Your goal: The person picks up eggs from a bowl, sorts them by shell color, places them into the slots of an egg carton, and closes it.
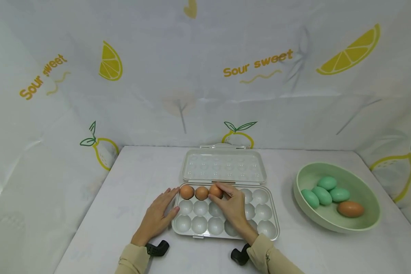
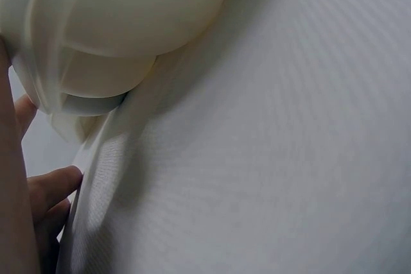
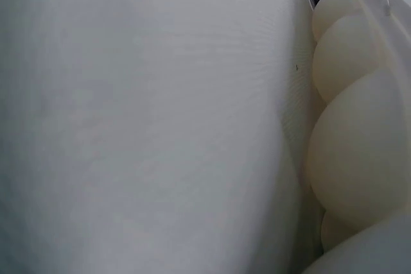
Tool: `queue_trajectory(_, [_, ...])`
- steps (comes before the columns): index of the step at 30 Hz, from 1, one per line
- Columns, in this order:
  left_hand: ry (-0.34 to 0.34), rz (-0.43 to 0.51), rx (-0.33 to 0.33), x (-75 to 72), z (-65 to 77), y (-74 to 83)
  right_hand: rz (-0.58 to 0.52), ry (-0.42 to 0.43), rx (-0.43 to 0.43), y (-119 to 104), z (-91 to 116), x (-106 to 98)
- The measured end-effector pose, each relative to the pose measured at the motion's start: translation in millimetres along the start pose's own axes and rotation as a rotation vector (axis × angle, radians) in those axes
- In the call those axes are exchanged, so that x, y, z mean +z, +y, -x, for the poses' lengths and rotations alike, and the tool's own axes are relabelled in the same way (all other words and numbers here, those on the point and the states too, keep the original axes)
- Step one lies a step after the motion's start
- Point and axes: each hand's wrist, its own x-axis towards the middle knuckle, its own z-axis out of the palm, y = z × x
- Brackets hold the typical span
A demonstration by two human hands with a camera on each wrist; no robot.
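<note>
- And the hands: the right hand has an egg pinched between thumb and fingers, while the left hand lies with fingers stretched along the left edge of the tray, gripping nothing.
- The egg is at the tray's far row, third place from the left, right beside a pair of brown ones sitting in that same row.
- So this looks like the seating of egg number three, with the left hand seemingly there to steady things. Whether it has touched bottom, I can't tell from here.
- Next move, I'd say, calls for a gentle press home, then thumb and fingers easing off without nudging the neighbour.
- Behind the tray, the lid lies folded back; well off to the tray's right, the bowl carries four green eggs and one last brown egg.
- Now the views: only the head camera catches the pinch, the colours and the bowl.
- The left wrist camera goes low and gives what the head can't: the tray's rounded cups from the side, bulging just over the cloth, fingertips close by.
- The right wrist camera finds more bulges along the tray's near side, but no egg and no grip.
</note>
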Motion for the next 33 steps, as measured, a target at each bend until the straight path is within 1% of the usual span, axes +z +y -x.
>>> queue_trajectory(9, [0.004, 0.001, 0.007, -0.3, 0.8, 0.5, 0.062, 0.008, -0.022, 1.6, 3.6, -0.2])
queue_trajectory(13, [0.012, -0.005, 0.019, 0.6, -0.2, -0.5, 0.068, -0.003, -0.042, 1.3, 2.8, -0.8])
queue_trajectory(16, [0.014, -0.008, 0.023, 1.2, -1.1, -1.0, 0.062, -0.022, -0.051, 1.4, 1.7, -1.4])
queue_trajectory(20, [0.007, -0.005, 0.009, 0.9, -0.6, -0.3, 0.032, -0.057, -0.03, 2.2, 2.1, -1.9])
queue_trajectory(23, [0.003, -0.005, 0.002, 0.9, 0.2, 0.2, 0.012, -0.068, -0.011, 2.6, 3.1, -1.8])
queue_trajectory(33, [0.011, -0.01, 0.01, 0.6, -0.3, -0.5, 0.062, -0.027, -0.025, -0.4, 3.5, -0.8])
